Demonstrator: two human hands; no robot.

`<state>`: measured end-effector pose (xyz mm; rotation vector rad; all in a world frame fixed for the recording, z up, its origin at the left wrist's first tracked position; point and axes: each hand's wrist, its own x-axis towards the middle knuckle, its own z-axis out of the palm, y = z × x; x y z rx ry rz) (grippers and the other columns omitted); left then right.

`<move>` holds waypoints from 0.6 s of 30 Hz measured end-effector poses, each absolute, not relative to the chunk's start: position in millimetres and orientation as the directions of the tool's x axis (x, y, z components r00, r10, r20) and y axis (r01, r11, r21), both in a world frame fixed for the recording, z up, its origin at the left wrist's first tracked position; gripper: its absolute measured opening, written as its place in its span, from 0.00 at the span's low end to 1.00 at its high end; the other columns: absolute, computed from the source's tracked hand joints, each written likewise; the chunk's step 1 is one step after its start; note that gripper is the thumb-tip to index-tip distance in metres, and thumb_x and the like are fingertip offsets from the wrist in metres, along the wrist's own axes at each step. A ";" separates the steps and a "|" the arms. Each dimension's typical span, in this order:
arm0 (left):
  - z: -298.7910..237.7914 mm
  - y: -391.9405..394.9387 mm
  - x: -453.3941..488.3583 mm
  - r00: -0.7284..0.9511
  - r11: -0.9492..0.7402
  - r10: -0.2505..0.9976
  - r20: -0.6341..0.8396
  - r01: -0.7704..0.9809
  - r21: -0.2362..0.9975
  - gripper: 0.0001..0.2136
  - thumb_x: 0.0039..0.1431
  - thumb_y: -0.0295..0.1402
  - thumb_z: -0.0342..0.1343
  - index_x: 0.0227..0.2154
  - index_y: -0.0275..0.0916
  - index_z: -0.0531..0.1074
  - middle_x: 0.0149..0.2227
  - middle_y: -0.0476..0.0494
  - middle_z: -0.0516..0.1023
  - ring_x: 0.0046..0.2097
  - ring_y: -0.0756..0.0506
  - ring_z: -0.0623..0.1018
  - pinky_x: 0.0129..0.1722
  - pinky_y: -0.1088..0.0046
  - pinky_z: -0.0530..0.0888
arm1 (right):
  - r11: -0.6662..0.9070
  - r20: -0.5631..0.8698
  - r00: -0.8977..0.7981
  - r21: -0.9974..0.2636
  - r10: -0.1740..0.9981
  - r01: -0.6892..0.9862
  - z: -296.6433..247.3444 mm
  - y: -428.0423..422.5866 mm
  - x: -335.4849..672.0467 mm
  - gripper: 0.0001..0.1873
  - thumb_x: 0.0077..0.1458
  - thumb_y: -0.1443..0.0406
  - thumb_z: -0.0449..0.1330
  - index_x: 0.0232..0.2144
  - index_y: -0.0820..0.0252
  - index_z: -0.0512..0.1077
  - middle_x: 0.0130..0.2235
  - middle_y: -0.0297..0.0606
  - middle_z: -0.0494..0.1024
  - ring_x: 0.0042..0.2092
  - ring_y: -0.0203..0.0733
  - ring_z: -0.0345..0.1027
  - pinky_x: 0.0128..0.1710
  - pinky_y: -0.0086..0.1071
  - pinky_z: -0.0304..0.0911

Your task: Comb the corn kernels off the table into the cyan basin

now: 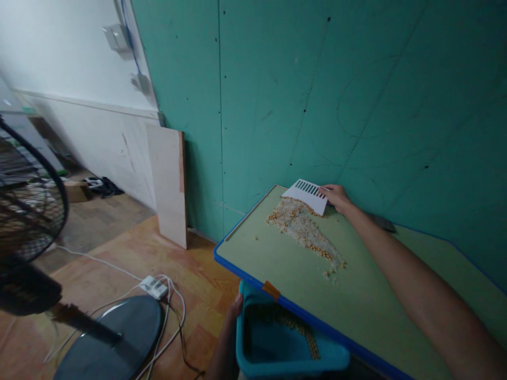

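My right hand [336, 197] grips one end of a white slotted plastic scraper [303, 197] near the far edge of the table. The scraper stands tilted against a spread pile of mixed grain [303, 227], pale rice-like grains with yellow beans or kernels among them. My left hand [236, 307], partly out of sight, holds the left rim of a teal plastic basin [240, 343]. That basin sits below the table's blue front edge, partly under it. Some yellowish grains [303, 332] lie inside, in shadow.
The pale green tabletop [380, 311] has a blue rim with brown tape [271, 289]. Behind it rises a green wall [269, 105]. A dark flat object [382, 222] lies beyond my right forearm. To the left are a standing fan [27, 211], a power strip [153, 286] with cables and a leaning board [168, 184].
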<state>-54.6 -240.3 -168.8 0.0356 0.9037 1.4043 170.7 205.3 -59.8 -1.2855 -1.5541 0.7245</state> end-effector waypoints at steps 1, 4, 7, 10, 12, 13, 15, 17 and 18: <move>-168.5 -240.6 -54.3 -0.103 0.219 0.850 -0.517 -0.823 0.524 0.30 0.60 0.50 0.58 0.61 0.38 0.70 0.53 0.36 0.83 0.59 0.28 0.76 0.64 0.49 0.67 | 0.254 0.283 0.023 -0.891 0.959 0.378 -60.4 201.5 172.1 0.07 0.47 0.62 0.68 0.26 0.60 0.77 0.26 0.41 0.80 0.24 0.40 0.70 0.25 0.33 0.67; -167.9 -243.2 -52.8 -0.111 0.211 0.850 -0.514 -0.823 0.527 0.32 0.59 0.50 0.59 0.62 0.38 0.69 0.54 0.36 0.82 0.60 0.29 0.76 0.64 0.49 0.67 | 0.206 0.236 0.046 -0.914 0.971 0.349 -63.1 188.6 176.0 0.06 0.46 0.64 0.69 0.24 0.59 0.75 0.24 0.41 0.80 0.23 0.41 0.71 0.22 0.32 0.67; -169.8 -246.7 -52.7 -0.122 0.207 0.846 -0.518 -0.821 0.532 0.33 0.59 0.51 0.59 0.63 0.38 0.68 0.54 0.36 0.82 0.60 0.29 0.76 0.64 0.50 0.66 | 0.175 0.199 0.044 -0.930 0.979 0.324 -64.6 174.7 178.7 0.07 0.47 0.64 0.69 0.24 0.59 0.75 0.23 0.41 0.79 0.24 0.43 0.73 0.22 0.33 0.69; -174.3 -247.9 -54.2 -0.125 0.211 0.844 -0.522 -0.817 0.537 0.33 0.59 0.50 0.59 0.63 0.38 0.68 0.55 0.36 0.81 0.60 0.29 0.75 0.64 0.50 0.67 | 0.155 0.174 0.033 -0.938 0.984 0.311 -62.9 161.1 181.0 0.08 0.49 0.62 0.70 0.27 0.60 0.75 0.24 0.41 0.79 0.26 0.45 0.76 0.25 0.35 0.73; -177.9 -246.6 -54.7 -0.121 0.201 0.855 -0.504 -0.818 0.539 0.32 0.59 0.49 0.60 0.63 0.38 0.68 0.55 0.36 0.81 0.61 0.29 0.75 0.64 0.50 0.67 | 0.140 0.156 0.026 -0.941 0.987 0.309 -60.9 152.3 183.1 0.08 0.51 0.63 0.69 0.29 0.61 0.76 0.24 0.41 0.80 0.28 0.45 0.77 0.28 0.35 0.74; -179.7 -245.7 -54.7 -0.123 0.190 0.864 -0.489 -0.819 0.541 0.32 0.59 0.48 0.60 0.63 0.38 0.68 0.55 0.37 0.81 0.61 0.29 0.74 0.65 0.50 0.67 | 0.133 0.147 0.024 -0.942 0.989 0.309 -59.9 148.1 184.5 0.08 0.52 0.63 0.69 0.30 0.61 0.76 0.25 0.42 0.80 0.28 0.44 0.77 0.28 0.35 0.75; -183.1 -244.2 -54.7 -0.133 0.164 0.877 -0.462 -0.820 0.549 0.31 0.59 0.46 0.60 0.63 0.39 0.69 0.56 0.38 0.81 0.63 0.29 0.72 0.66 0.50 0.65 | 0.120 0.133 0.019 -0.943 0.991 0.312 -58.1 140.4 187.8 0.07 0.53 0.64 0.68 0.31 0.62 0.76 0.26 0.42 0.80 0.29 0.43 0.77 0.29 0.33 0.75; -186.2 -244.4 -54.8 -0.155 0.137 0.883 -0.443 -0.818 0.559 0.29 0.59 0.44 0.61 0.63 0.41 0.69 0.56 0.41 0.81 0.64 0.31 0.71 0.67 0.52 0.63 | 0.112 0.124 0.018 -0.942 0.992 0.317 -56.2 134.2 191.6 0.05 0.53 0.65 0.68 0.32 0.61 0.76 0.26 0.41 0.81 0.29 0.42 0.77 0.30 0.32 0.75; -187.6 -245.1 -54.9 -0.168 0.122 0.885 -0.434 -0.816 0.565 0.29 0.58 0.43 0.61 0.63 0.43 0.69 0.57 0.42 0.81 0.65 0.32 0.70 0.68 0.54 0.62 | 0.111 0.123 0.017 -0.941 0.992 0.321 -55.2 131.7 193.6 0.05 0.53 0.66 0.68 0.32 0.61 0.76 0.27 0.41 0.81 0.29 0.41 0.77 0.30 0.32 0.74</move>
